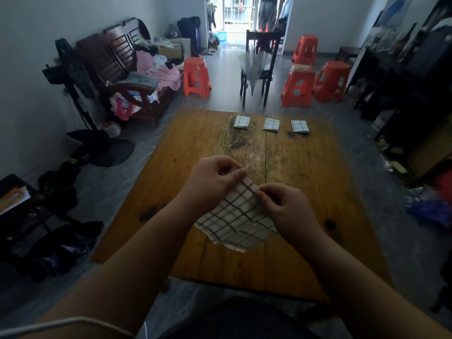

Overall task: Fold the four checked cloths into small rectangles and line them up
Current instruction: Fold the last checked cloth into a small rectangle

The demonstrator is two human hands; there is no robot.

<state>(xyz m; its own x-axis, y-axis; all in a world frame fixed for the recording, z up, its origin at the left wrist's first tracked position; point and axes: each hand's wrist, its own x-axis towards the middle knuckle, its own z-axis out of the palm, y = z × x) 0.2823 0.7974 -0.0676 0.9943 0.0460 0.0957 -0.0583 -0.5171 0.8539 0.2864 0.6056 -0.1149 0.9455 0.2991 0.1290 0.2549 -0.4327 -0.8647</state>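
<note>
Above the table (305, 167), left hand (210, 181) and right hand (287, 207) each pinch the checked cloth's (236, 220) top edge between curled fingers (241, 172), the rest hanging below.

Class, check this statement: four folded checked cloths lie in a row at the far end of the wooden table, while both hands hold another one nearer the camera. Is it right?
No. The head view shows three folded cloths, not four, in a row at the far end of the wooden table. The left hand and right hand hold the fourth cloth nearer the camera.
</note>
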